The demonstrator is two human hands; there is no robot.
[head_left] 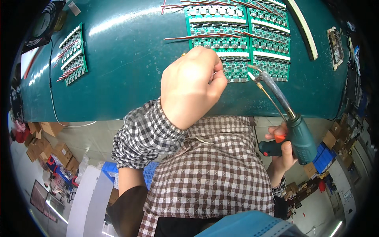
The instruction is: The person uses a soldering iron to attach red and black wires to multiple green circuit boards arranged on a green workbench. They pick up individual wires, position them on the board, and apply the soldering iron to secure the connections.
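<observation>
My left hand [190,85] is closed in a pinch over the near edge of the green circuit boards [233,47]. A thin strand like a wire shows between its thumb and forefinger; most of it is hidden by the hand. In my right hand [285,158] is a dark green soldering gun [302,138] with an orange-red trigger, gripped from below. Its metal barrel slants up and left, and a thin brass feed tube [272,98] runs beside it. Both tips are near the lower middle of the boards, just right of my left hand. Red and dark wires [213,36] lie across the boards in rows.
A smaller circuit board panel [73,55] with red wires lies left on the green table [122,71]. A long pale strip [303,29] and a small worn tray [335,48] are at the right. A fan [43,23] stands far left. Cardboard boxes [62,154] sit on the floor.
</observation>
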